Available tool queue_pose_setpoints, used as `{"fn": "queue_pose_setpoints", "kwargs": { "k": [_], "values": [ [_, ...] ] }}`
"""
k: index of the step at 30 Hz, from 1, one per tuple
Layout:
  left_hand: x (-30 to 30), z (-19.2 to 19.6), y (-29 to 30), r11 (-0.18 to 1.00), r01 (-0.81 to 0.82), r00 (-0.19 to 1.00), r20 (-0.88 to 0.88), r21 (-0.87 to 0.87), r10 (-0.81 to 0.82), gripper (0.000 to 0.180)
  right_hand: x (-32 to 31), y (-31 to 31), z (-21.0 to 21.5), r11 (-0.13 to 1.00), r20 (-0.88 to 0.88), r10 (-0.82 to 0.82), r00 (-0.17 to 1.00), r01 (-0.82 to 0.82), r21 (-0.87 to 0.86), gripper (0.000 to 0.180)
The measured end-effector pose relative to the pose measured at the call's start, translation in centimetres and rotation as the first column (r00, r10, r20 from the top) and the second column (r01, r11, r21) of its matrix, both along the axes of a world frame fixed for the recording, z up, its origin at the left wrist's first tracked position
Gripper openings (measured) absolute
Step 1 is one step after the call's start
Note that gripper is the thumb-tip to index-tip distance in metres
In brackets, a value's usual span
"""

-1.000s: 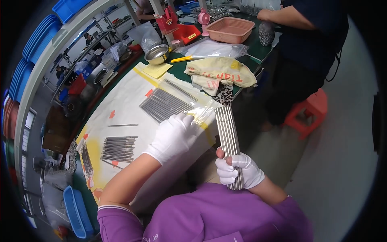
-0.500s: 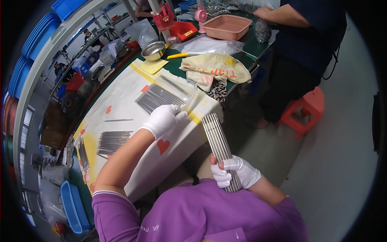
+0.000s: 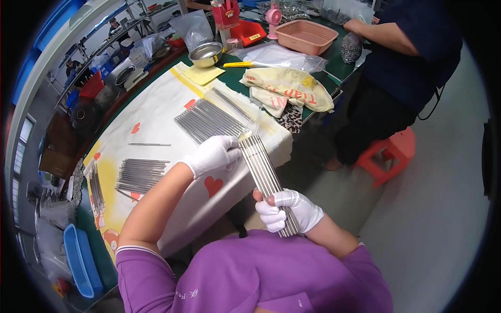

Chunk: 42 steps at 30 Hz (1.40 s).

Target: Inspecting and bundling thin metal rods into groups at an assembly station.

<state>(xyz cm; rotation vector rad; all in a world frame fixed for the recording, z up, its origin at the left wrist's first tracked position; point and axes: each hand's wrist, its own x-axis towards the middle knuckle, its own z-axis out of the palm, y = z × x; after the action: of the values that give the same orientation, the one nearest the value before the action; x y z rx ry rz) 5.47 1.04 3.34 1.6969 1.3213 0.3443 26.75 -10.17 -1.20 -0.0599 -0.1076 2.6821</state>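
Note:
My right hand (image 3: 289, 209), in a white glove with bare thumb and fingertip, is closed round a bundle of slim metal rods (image 3: 266, 175). The bundle slants up and left, away from my purple shirt. Its far end reaches the table edge beside my left hand (image 3: 215, 155), also white-gloved. The left fingers are curled together at the near end of a row of grey rods (image 3: 209, 121) on the cloth, beside clear plastic. What they pinch, if anything, is hidden. A second stack of rods (image 3: 140, 176) and one single rod (image 3: 150, 144) lie to the left.
A heart-patterned cloth (image 3: 172, 104) covers the table. Beyond are a steel bowl (image 3: 205, 54), a yellow-handled tool (image 3: 238, 64), a printed cloth bag (image 3: 292, 89) and a pink-brown basket (image 3: 307, 36). A person in dark clothes (image 3: 412, 57) stands right, by a red stool (image 3: 389, 152).
My right hand has brought the rod bundle left and up, so its far end is now close to my left hand. The view has shifted slightly.

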Motion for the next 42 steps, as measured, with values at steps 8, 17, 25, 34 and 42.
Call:
{"fn": "queue_pose_setpoints", "kwargs": {
  "k": [8,17,25,34,42],
  "values": [
    [0.7,2.7,-2.1,0.600,0.047,0.962,-0.198,0.798,0.188,0.007,-0.3,0.6,-2.2,0.991,0.021,0.032,0.999,-0.029,-0.131,0.016],
    [0.1,-0.4,-2.0,0.310,0.087,0.995,-0.098,0.947,0.020,0.011,-0.9,9.6,3.3,0.987,0.500,0.048,0.865,-0.118,0.110,0.011],
    [0.2,-0.7,-0.2,0.249,-0.108,0.993,0.117,0.962,-0.024,0.013,-8.2,19.5,5.3,0.165,0.407,-0.867,0.288,-0.604,0.779,0.058],
    [0.6,-1.1,-1.3,0.381,-0.110,0.974,0.176,0.918,-0.142,0.006,-10.2,20.2,1.5,-0.335,-0.222,-0.931,0.290,-0.919,0.208,0.057],
    [-3.2,2.0,-4.9,0.608,0.136,0.991,-0.094,0.782,-0.100,0.012,-7.6,21.8,0.4,-0.482,-0.228,-0.876,0.425,-0.757,0.442,0.039]
  ]
}}
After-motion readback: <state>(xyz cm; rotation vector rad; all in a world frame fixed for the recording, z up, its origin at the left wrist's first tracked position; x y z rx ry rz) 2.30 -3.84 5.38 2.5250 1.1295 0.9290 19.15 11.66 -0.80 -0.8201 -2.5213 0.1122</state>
